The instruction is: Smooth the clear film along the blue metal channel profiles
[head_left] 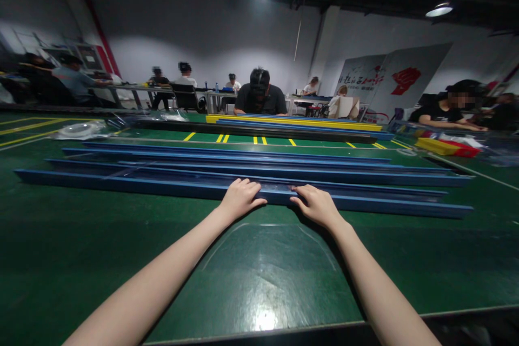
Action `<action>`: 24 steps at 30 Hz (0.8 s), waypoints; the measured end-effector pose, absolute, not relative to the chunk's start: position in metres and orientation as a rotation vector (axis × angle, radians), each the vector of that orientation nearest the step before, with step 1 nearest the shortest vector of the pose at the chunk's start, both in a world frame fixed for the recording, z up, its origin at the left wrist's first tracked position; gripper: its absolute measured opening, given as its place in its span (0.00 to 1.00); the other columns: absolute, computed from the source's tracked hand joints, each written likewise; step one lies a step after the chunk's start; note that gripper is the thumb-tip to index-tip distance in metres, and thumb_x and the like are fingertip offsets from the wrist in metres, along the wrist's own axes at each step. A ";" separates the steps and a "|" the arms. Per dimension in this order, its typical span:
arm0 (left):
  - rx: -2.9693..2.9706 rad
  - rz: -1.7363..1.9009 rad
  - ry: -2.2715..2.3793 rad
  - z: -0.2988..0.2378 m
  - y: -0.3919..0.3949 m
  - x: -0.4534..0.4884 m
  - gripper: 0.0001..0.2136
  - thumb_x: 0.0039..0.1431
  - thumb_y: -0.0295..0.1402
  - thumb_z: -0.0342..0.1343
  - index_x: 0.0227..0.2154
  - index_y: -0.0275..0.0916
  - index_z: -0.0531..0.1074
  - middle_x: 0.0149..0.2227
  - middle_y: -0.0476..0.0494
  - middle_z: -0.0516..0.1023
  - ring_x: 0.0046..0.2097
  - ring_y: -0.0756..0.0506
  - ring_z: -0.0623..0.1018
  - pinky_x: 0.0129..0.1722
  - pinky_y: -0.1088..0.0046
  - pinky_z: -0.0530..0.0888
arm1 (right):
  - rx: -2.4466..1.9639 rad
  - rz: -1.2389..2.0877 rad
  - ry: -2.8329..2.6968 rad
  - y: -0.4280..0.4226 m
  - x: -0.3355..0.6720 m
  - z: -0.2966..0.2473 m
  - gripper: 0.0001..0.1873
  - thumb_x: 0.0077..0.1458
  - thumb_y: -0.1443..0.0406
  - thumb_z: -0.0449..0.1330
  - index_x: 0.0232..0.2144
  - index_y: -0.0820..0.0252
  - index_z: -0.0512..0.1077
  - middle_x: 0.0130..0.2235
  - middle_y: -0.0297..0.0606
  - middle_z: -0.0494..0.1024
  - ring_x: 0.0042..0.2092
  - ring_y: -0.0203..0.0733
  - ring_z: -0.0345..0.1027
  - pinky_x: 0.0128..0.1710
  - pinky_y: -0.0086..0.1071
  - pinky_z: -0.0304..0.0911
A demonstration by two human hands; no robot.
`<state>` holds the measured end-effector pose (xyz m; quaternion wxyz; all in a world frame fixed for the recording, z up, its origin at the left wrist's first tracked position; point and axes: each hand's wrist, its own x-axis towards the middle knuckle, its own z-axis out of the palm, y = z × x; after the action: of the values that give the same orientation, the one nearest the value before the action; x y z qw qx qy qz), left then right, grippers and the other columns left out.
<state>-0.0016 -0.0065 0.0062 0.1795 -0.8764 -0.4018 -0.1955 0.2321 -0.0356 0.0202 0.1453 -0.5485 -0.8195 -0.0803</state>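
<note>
Both hands rest on the nearest long blue channel strip [385, 207], which lies across the green table with its open side up. My left hand [242, 195] is closed over its near wall, fingers inside the channel and thumb on the outer face. A short way to the right, my right hand [317, 204] grips the same wall, its thumb also on the near side. The fingertips of both hands are partly hidden inside the channel. Right behind lie several more blue channel strips [365, 175], roughly parallel to it.
Farther back on the green table [259, 265] lie a yellow strip [292, 121] and a black strip [259, 131]. A coiled clear bundle [78, 130] is at far left; yellow and red pieces [448, 146] are at right. A person [261, 92] sits opposite.
</note>
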 end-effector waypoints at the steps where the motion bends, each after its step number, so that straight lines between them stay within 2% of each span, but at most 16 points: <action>1: -2.472 -0.554 -1.137 0.006 -0.007 -0.001 0.18 0.54 0.48 0.47 0.33 0.38 0.68 0.33 0.44 0.75 0.36 0.45 0.71 0.33 0.70 0.60 | -1.577 -0.231 -2.359 -0.036 0.232 0.020 0.17 0.56 0.58 0.47 0.43 0.57 0.68 0.42 0.40 0.74 0.43 0.39 0.66 0.38 0.28 0.57; 24: -2.471 -0.557 -1.200 0.008 -0.009 0.001 0.17 0.54 0.48 0.48 0.32 0.38 0.68 0.33 0.44 0.75 0.36 0.45 0.71 0.33 0.70 0.60 | -1.587 -0.220 -2.357 -0.036 0.232 0.020 0.17 0.56 0.57 0.47 0.42 0.57 0.68 0.42 0.40 0.74 0.44 0.39 0.65 0.39 0.28 0.57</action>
<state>0.0010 -0.0095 0.0075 0.1685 -0.8689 -0.4221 -0.1959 0.2316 -0.0360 0.0200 0.1451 -0.5510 -0.8182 -0.0765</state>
